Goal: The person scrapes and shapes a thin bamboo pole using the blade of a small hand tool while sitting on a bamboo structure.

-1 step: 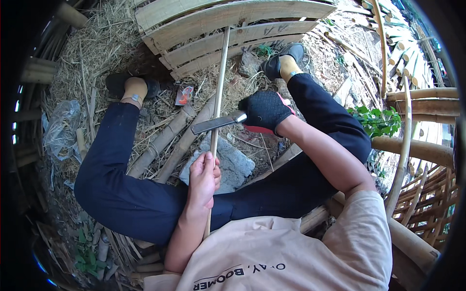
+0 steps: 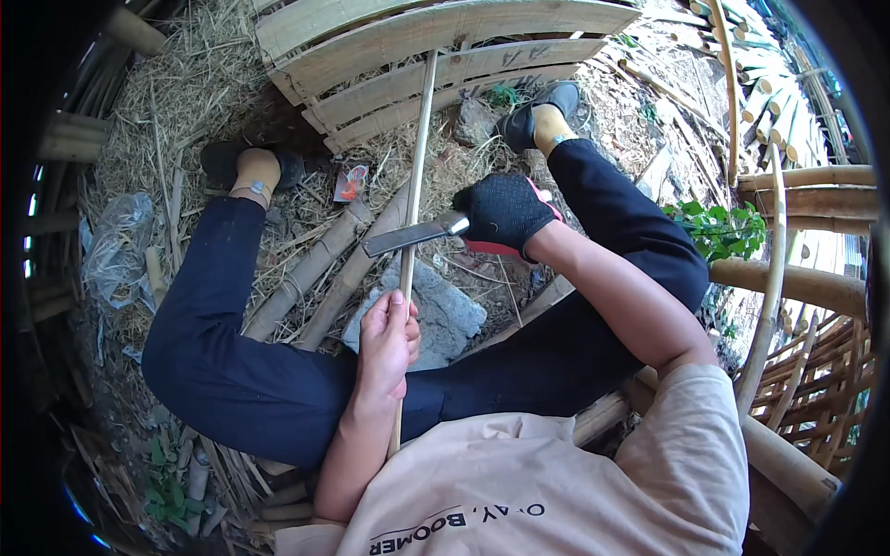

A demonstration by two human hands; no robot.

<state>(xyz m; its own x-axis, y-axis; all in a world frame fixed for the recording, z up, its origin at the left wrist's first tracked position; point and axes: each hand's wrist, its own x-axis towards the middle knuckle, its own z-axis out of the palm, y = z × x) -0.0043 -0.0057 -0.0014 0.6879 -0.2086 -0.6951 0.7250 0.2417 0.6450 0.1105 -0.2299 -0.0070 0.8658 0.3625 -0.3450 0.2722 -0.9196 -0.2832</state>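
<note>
Both hands work on one thin bamboo strip [image 2: 414,176]. The left hand [image 2: 387,341] is bare and closed around the strip near the person's body. The right hand [image 2: 505,213], in a black glove, is closed around the red handle of one knife [image 2: 414,235]. The knife blade lies across the strip, touching it, between the two hands. The strip runs from the lap to the far side, where its end rests on a frame of bamboo slats [image 2: 445,46]. Under the strip lies one grey stone [image 2: 445,315], and left of it lie two thick bamboo poles [image 2: 320,269] on straw. Two feet in dark shoes are far, one on each side.
</note>
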